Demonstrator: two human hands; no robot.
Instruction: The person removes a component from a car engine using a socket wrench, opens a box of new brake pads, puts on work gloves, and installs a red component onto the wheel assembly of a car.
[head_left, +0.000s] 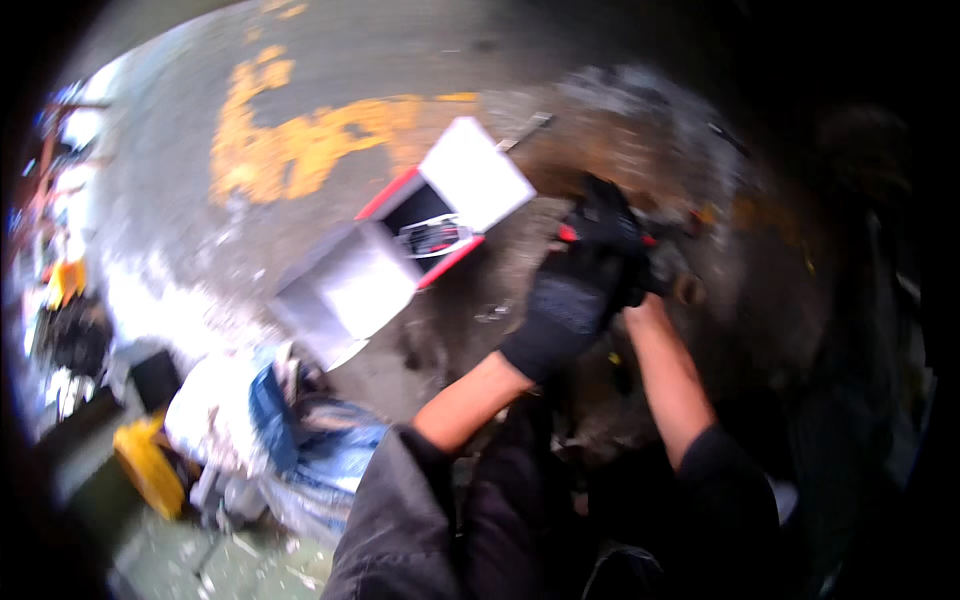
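My left hand wears a black glove and reaches out over the dark floor, its fingers closed and blurred. Pressed close beside it is my right hand, mostly hidden behind the left glove. A dark shape with small red spots shows at the fingers; whether it is a held thing or part of the gloves is too blurred to tell. Left of the hands lies an open red box with white flaps spread out. Inside the box sits a dark item with a pale loop around it.
A thin metal rod-like tool lies beyond the box. Worn yellow paint marks the grey floor. At lower left are a white and blue plastic bag and a yellow round object. Shadow covers the right side.
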